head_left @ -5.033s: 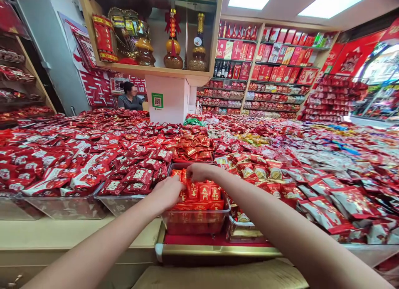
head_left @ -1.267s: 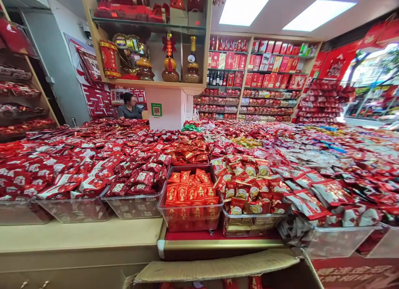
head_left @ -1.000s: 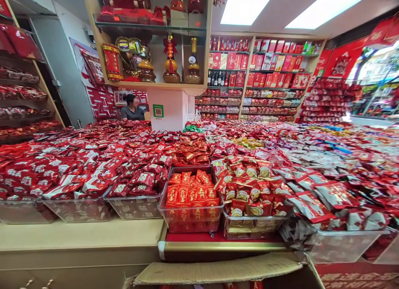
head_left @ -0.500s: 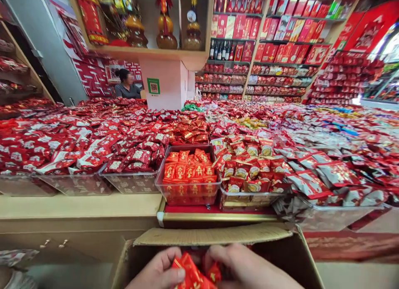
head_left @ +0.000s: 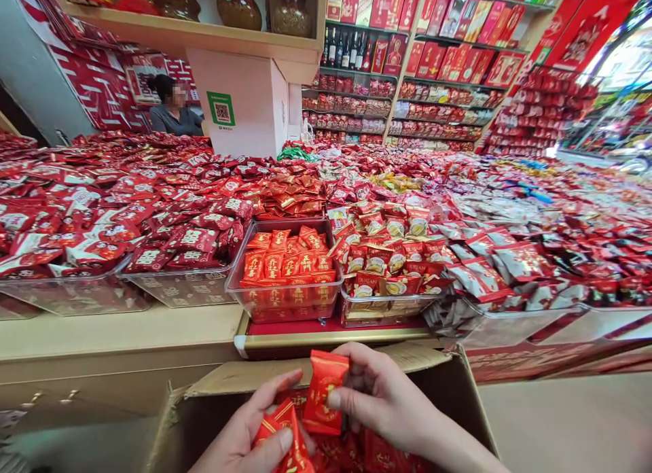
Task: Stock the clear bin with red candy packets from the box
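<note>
My right hand (head_left: pixel 374 391) pinches a red candy packet with gold lettering (head_left: pixel 323 408), held upright between thumb and fingers. Beside it, my left hand (head_left: pixel 255 425) is closed around more red packets (head_left: pixel 285 435), the thumb pressed over them. Both hands are over an open cardboard box (head_left: pixel 471 412), where more red packets (head_left: pixel 379 452) lie inside. Just beyond the box, a clear plastic bin (head_left: pixel 285 303) holds rows of similar red and gold packets (head_left: pixel 290 262), standing upright at the front.
Right of that bin stands a bin of durian packets (head_left: pixel 387 266). Bins of dark red packets (head_left: pixel 198 242) line the left, and white-and-red ones (head_left: pixel 530 262) the right. A person (head_left: pixel 176 113) is behind the counter, left of a pillar with a QR sign (head_left: pixel 221 111).
My right hand has lifted a single packet up to the box's far rim. My left hand still holds packets, now lower left. The view has tilted down and shifted right.
</note>
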Motion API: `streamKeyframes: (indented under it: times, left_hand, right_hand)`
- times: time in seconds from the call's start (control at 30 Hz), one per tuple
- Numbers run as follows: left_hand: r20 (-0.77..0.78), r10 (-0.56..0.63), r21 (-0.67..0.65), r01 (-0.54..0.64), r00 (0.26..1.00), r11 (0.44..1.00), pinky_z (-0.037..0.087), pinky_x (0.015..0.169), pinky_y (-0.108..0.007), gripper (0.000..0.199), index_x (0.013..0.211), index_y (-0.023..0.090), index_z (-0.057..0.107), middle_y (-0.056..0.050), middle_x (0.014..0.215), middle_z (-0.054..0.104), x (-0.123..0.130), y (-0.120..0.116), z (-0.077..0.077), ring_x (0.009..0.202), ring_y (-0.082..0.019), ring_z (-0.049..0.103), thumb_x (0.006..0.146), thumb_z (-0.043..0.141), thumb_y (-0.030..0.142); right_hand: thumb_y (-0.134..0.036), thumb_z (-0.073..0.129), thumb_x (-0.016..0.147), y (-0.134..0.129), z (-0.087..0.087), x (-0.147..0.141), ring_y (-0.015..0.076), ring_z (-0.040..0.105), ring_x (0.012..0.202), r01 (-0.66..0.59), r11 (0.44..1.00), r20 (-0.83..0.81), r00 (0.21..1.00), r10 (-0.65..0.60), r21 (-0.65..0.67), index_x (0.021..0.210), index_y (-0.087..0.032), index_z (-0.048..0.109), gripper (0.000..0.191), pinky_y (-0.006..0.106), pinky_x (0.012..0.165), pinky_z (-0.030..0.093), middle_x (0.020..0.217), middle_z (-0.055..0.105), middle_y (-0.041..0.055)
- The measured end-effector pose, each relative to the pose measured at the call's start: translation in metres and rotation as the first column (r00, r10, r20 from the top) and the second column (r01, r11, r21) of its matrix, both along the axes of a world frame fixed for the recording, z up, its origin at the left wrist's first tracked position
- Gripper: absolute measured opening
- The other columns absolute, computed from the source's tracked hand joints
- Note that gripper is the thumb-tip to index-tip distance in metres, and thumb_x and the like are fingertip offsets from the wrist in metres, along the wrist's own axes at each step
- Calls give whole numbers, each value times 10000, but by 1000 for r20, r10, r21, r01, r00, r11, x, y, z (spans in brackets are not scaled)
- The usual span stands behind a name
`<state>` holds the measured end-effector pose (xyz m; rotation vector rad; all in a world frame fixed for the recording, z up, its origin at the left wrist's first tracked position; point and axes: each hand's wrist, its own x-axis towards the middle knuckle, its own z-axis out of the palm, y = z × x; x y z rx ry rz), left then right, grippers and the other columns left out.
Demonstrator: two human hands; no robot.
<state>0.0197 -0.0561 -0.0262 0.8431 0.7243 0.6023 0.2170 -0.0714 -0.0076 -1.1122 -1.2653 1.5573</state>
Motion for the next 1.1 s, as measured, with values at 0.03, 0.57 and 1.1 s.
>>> streamKeyframes:
  times: [0.03, 0.57, 1.1]
  left_hand:
    - [-2, -5, 3, 5, 1000, 1000, 457, 770, -318, 454, 1104, 278, 545, -41, 959, 661, 3, 0, -1, 831, -200, 606, 672, 682, 316]
    - [-225, 267, 868, 69, 937, 491, 462, 734, -200, 244, 927, 347, 648, 54, 846, 689, 11, 49, 24, 770, -131, 607, 786, 540, 179]
    - [-245, -106, 512, 221, 964, 830, 448, 775, -248, 301, 1026, 189, 616, -17, 914, 654, 20, 50, 33, 883, -181, 561, 741, 622, 287]
  right_hand:
    - [-343, 596, 743, 0, 0, 0, 85, 499, 506, 26, 1000, -8, 1000, -26, 7, 898, -197, 492, 237, 177, 435, 399, 684, 554, -29]
    - [-233, 569, 759, -1, 12, 4, 149, 591, 776, 258, 962, -194, 952, -238, 85, 833, -182, 612, 99, 258, 637, 474, 910, 638, 58]
    - [-293, 652, 704, 5, -13, -11, 124, 476, 697, 303, 944, -261, 929, -263, 127, 678, -183, 485, 201, 247, 632, 401, 760, 524, 10]
